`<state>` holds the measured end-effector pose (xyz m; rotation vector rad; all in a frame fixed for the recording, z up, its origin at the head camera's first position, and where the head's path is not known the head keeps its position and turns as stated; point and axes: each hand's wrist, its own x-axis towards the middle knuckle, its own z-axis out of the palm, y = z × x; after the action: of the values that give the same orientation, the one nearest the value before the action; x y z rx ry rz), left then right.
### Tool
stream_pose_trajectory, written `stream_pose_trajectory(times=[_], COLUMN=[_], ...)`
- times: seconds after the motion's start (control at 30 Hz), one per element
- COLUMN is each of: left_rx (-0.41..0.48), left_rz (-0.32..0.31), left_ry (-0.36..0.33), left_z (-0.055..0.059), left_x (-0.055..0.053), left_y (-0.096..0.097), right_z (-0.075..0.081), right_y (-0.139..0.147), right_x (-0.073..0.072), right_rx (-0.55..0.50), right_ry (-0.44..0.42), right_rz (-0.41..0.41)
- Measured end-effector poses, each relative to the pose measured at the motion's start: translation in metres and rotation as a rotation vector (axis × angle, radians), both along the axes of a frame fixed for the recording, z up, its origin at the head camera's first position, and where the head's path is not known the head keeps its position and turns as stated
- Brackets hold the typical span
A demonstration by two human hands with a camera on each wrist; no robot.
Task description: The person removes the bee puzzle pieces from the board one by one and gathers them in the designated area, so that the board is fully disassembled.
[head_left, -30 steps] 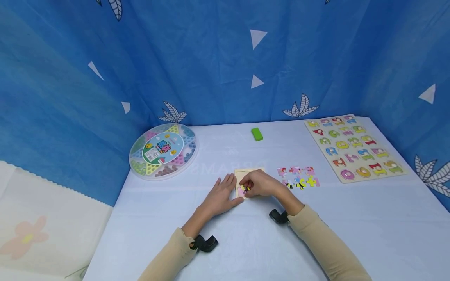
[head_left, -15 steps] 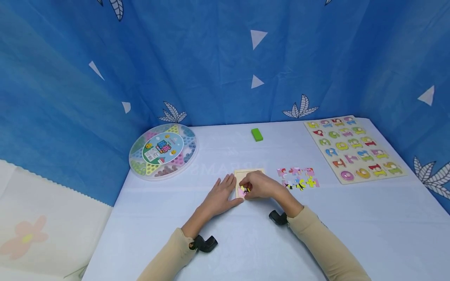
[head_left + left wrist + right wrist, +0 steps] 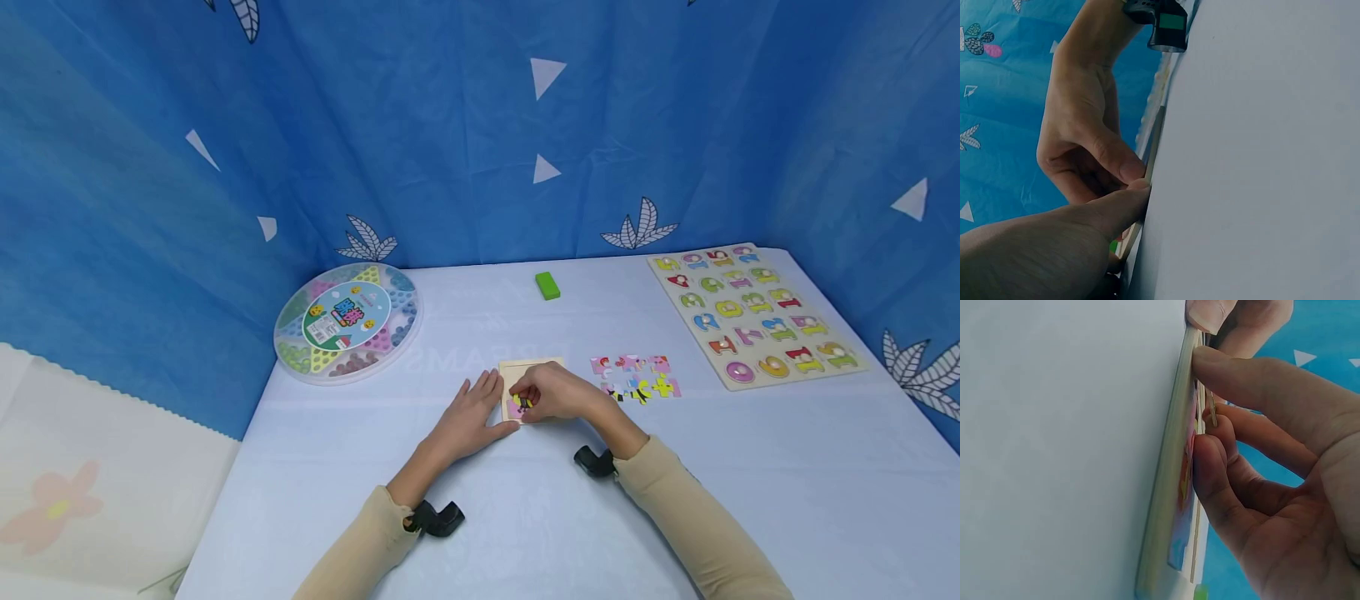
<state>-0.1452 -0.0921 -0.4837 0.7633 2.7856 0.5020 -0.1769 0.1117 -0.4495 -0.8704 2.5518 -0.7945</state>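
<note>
A small wooden puzzle tray [image 3: 513,367] lies on the white table in front of me. My left hand [image 3: 468,421] rests along the tray's left side, fingers extended and thumb at its near corner. My right hand [image 3: 557,393] is over the tray, pinching a thin jigsaw piece [image 3: 1213,412], seen edge-on in the right wrist view. Pink and yellow jigsaw pieces [image 3: 516,408] show at the tray's near left corner, partly covered by the right fingers. The right hand hides much of the tray's right half.
Several loose jigsaw pieces [image 3: 637,379] lie right of the tray. A number puzzle board [image 3: 708,329] is at the far right, and a round game box [image 3: 347,321] at the far left. Behind stands a green block [image 3: 547,286] before the blue curtain [image 3: 465,133].
</note>
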Motion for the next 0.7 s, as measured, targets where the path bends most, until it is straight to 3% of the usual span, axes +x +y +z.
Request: stream_pose_trajectory(times=[0.3,0.53,0.7], left_rx=[0.002,-0.002,0.005], left_rz=[-0.005,0.001,0.006], left_ry=[-0.013,-0.009,-0.008], left_z=[0.001,0.001,0.0], left_x=[0.0,0.0,0.001], left_y=[0.002,0.001,0.0], right_z=[0.0,0.002,0.005], right_y=[0.003,0.005,0.008], right_x=[0.004,0.008,0.013], right_rx=[-0.017,-0.032,0.012], right_ry=[0.002,0.074,0.093], right_rz=[-0.007,0.025,0.001])
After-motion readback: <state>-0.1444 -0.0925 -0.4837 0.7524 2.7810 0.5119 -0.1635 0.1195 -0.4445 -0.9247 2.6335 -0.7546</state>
